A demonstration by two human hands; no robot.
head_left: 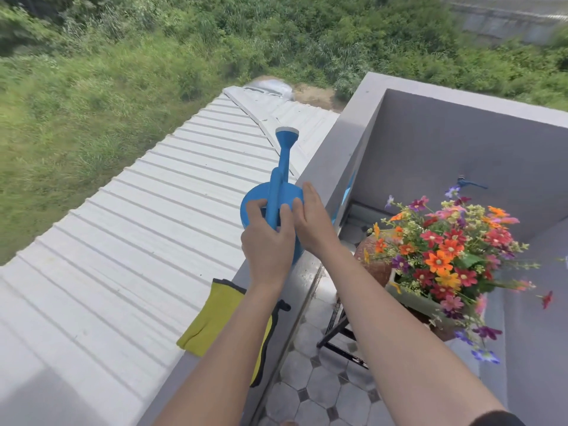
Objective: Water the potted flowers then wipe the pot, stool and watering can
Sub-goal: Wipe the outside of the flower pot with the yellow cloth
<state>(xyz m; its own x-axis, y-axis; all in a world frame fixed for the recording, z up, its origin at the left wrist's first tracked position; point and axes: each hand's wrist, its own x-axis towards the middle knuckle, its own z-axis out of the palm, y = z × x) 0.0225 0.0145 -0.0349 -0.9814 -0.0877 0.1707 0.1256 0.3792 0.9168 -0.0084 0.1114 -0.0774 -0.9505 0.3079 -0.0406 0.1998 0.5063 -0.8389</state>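
One blue watering can point(276, 192) is sitting at the outer edge of the ledge point(353, 124), its spout pointing away over the corrugated roof point(138, 226) below. The left hand point(269, 244) is gripping the can's handle, fingers curled round it. The right hand point(313, 219) is pressing flat against the can's right side, fingers straight. One yellow cloth point(212, 315) is hanging over the ledge's outer edge nearer the person, apart from the can. Inside the wall, one pot point(412, 299) of flowers point(445, 250) is resting on one dark stool point(338, 327), with tiled floor lying open beside it.
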